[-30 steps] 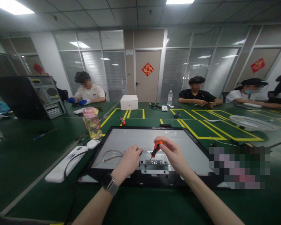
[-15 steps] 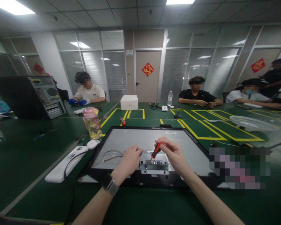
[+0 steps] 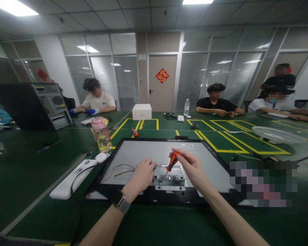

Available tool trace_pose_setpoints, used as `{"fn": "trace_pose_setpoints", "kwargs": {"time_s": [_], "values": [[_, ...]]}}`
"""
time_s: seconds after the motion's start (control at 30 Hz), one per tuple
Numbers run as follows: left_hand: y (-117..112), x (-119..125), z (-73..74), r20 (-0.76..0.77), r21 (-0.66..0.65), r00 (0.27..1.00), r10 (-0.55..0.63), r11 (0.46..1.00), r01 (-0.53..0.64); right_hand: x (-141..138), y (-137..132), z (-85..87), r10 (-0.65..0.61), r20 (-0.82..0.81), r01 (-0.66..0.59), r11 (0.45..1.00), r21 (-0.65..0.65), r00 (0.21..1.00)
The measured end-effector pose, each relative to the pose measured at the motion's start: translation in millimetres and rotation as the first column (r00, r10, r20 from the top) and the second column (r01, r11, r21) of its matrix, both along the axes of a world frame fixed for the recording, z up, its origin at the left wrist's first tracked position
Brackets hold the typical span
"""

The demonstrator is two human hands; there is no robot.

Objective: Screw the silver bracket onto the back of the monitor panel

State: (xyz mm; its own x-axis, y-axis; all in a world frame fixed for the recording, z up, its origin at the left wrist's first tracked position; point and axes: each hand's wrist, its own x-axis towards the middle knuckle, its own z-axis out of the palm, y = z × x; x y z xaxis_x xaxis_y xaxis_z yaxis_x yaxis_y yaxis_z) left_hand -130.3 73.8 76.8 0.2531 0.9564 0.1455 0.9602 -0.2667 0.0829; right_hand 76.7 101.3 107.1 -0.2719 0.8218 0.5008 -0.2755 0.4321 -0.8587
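Observation:
My right hand [image 3: 192, 165] is closed around the orange-and-black handle of a screwdriver [image 3: 172, 161]. The screwdriver leans, its thin shaft running down to the left end of a silver metal bracket [image 3: 169, 187] with a row of connector ports. Beside it, my left hand [image 3: 143, 173] has its fingers curled over the bracket's left edge; the thumb side is mostly hidden. Bracket and hands are over a large flat display panel [image 3: 137, 150] with a black frame, lying grey side up. Thin wires [image 3: 120, 168] lie on the panel left of my hand.
A white power bank-like box [image 3: 72, 179] with a black cable and a pink-lidded bottle [image 3: 101, 135] stand left of the panel. Beyond it lie a small red screwdriver [image 3: 135, 132] and a white box [image 3: 141, 112]. A computer case [image 3: 32, 106] stands far left. Co-workers sit across the table.
My right hand's fingers have shifted on the screwdriver handle, which tilts slightly more upright; its tip stays at the bracket. My left hand holds still. In the background, a standing person has moved left.

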Motion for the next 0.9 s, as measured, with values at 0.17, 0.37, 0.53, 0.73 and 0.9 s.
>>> {"fn": "trace_pose_setpoints", "kwargs": {"time_s": [0.17,0.37,0.53,0.73,0.9], "values": [[0,-1,-0.6,0.006,0.015,1.000,-0.008,1.000,0.008,0,1,-2.0,-0.018,0.009,0.018,1.000,-0.002,1.000],[0,0,0.1,-0.003,0.014,1.000,-0.009,1.000,0.009,-1,-1,0.2,0.076,-0.058,-0.077,0.997,0.000,0.995],[2,0,-0.9,-0.030,-0.006,1.000,0.007,1.000,-0.008,0,-1,-0.5,0.053,0.002,-0.053,0.999,-0.007,0.999],[0,1,0.4,-0.022,0.009,1.000,0.005,1.000,-0.005,-1,-1,0.6,0.093,-0.012,-0.093,0.995,0.026,0.996],[-1,1,1.9,-0.007,-0.004,1.000,0.010,1.000,-0.010,2,-5,8.9,0.103,0.067,-0.106,0.994,0.039,0.992]]}}
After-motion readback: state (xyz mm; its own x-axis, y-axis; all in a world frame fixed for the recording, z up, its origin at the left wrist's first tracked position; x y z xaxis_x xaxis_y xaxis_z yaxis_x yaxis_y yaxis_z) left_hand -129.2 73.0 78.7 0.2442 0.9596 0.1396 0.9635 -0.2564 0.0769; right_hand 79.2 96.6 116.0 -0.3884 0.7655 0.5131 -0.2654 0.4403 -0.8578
